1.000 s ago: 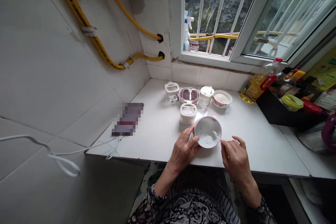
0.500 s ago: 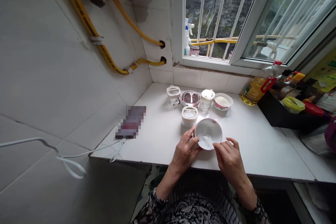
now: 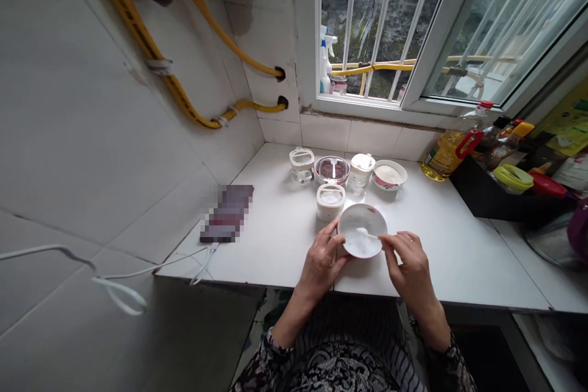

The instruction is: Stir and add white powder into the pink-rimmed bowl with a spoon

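Note:
My left hand (image 3: 324, 260) grips the rim of a white ceramic bowl (image 3: 362, 223), which it holds tilted just above the counter. White powder lies in the bowl. My right hand (image 3: 408, 263) pinches the handle of a small white spoon (image 3: 365, 233), whose head rests in the powder. Just behind the bowl stands a round white lidded container (image 3: 330, 202). Beyond it is a glass dish of dark red granules (image 3: 331, 170) with a white spoon in it. Beside that dish are a small lidded glass jar (image 3: 302, 164), a white-lidded jar (image 3: 361, 170) and a floral bowl of pale powder (image 3: 388, 175).
The white counter (image 3: 459, 251) meets tiled walls at the left and back. A pixelated phone (image 3: 227, 213) lies on it with a white cable (image 3: 151, 267). Yellow hoses (image 3: 156, 55) run along the wall. An oil bottle (image 3: 445, 156) and a black tray of bottles (image 3: 487, 196) stand at the right.
My right hand has moved in from the bowl's front rim and now pinches the spoon handle. The spoon sits nearer the bowl's middle. My left hand keeps its hold.

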`<state>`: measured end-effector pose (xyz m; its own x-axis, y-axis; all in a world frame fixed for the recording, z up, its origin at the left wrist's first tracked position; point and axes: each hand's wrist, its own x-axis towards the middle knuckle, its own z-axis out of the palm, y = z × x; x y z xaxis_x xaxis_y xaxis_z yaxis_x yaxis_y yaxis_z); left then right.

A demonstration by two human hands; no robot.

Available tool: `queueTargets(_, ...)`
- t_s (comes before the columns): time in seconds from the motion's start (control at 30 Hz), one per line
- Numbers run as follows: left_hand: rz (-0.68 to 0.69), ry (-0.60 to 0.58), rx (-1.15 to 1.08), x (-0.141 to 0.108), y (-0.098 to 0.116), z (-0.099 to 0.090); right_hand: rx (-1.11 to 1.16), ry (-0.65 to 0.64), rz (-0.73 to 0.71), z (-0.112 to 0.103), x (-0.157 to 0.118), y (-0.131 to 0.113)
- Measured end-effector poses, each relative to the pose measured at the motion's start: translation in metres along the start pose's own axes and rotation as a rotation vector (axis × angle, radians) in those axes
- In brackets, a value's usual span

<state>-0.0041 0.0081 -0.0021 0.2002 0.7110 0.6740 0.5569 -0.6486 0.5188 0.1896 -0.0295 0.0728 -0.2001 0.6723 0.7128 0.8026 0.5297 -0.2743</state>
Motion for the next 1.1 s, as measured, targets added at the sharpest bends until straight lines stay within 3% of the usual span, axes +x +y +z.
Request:
queueTargets(0.23, -0.143, -0.031, -0.195, 0.003, -0.001, -0.001, 0.096, -0.048, 0.258, -0.003, 0.005, 0.025)
queueTargets(0.53, -0.151, -0.044, -0.173, 0.003, 0.000, -0.003, 0.143, -0.236, 0.175, 0.000, 0.017, 0.028)
queueTargets(0.83, -0.169, -0.058, -0.167, 0.001, 0.000, -0.003, 0.314, -0.112, 0.536, -0.001, 0.011, 0.039)
queueTargets(1.1, -0.164, -0.071, -0.154, 0.000, 0.000, -0.004, 0.172, -0.135, 0.428, 0.005, 0.009, 0.041)
